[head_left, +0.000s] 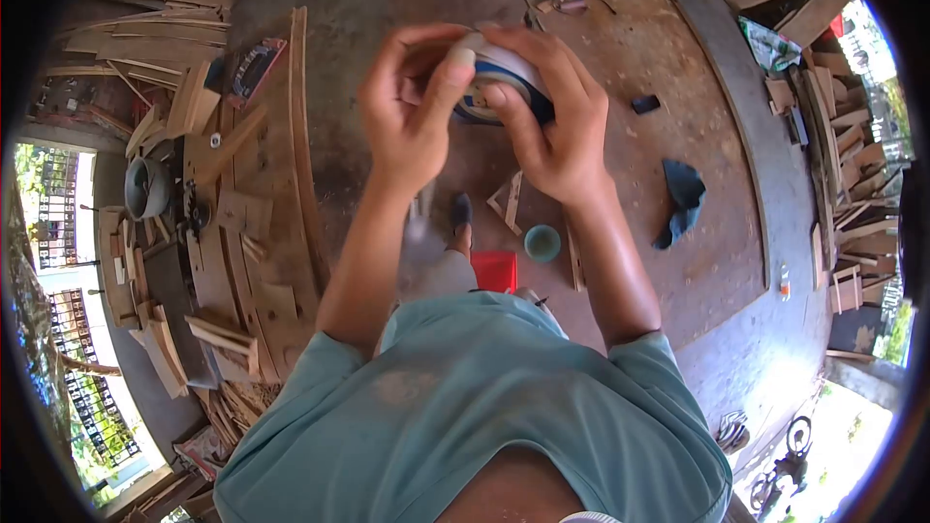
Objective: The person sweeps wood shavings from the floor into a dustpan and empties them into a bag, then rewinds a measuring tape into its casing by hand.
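Both hands are raised in front of me around a round white-and-blue object (528,87), with a tan inner face turned toward me. It could be a tape roll or a tin; I cannot tell which. My left hand (412,102) curls around its left side, thumb up near the top edge. On the other side, my right hand (560,107) wraps over the top and right, with its thumb pressed on the tan face. My fingers hide much of its outline.
A teal bowl (542,243) and a red plastic piece (494,271) are below my hands. Right of them lie a dark cloth (682,201) and a small black object (644,105) on a large board (717,242). Wood strips (165,34) pile up at left.
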The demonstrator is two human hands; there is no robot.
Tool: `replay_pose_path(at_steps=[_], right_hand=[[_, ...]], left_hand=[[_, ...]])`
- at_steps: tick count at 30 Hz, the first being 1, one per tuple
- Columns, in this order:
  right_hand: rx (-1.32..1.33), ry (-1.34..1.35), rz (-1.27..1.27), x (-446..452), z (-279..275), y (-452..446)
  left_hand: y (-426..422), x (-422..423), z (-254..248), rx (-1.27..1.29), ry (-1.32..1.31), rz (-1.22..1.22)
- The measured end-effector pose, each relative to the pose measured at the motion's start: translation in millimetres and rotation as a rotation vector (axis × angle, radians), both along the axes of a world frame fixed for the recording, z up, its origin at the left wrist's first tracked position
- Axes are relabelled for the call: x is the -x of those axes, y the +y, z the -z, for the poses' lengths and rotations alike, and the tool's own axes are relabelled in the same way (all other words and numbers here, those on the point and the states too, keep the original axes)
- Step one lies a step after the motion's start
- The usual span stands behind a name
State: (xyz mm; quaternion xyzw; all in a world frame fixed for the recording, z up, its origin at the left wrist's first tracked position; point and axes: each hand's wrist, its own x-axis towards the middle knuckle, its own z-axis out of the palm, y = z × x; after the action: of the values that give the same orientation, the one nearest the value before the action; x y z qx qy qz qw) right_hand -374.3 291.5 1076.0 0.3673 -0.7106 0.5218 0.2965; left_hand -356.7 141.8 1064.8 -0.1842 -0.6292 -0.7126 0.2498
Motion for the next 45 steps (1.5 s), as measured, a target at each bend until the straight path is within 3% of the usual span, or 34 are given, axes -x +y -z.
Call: replay_pose_path(at_steps=[3,6,10,14,17,26,29,38,45], right_hand=[[0.078,-0.122,0.061,74,17,-53],[0.272,-0.182,0.105,137,14,-109],[0.318,-0.147,0.203,191,10,-160],[0.376,-0.195,0.119,243,11,-195],[0.352,-0.225,0.055,281,8,-210],[0.377,-0.176,0.005,460,25,-262],[0.376,-0.154,0.028,538,32,-289],[0.395,-0.117,-0.08,705,21,-370],[0.217,-0.108,-0.079,802,32,-430]], left_hand=[[-42,73,8,-0.035,-0.045,0.047],[-73,131,14,-0.077,-0.046,-0.034],[-106,182,6,-0.12,-0.06,-0.171],[-142,232,12,-0.145,-0.02,-0.263],[-166,265,0,-0.281,-0.103,-0.117],[-213,429,10,-0.451,-0.257,-0.048],[-233,505,33,-0.393,-0.217,-0.193],[-274,668,-7,-0.692,-0.146,-0.35],[-365,764,6,-0.484,-0.147,-0.542]])
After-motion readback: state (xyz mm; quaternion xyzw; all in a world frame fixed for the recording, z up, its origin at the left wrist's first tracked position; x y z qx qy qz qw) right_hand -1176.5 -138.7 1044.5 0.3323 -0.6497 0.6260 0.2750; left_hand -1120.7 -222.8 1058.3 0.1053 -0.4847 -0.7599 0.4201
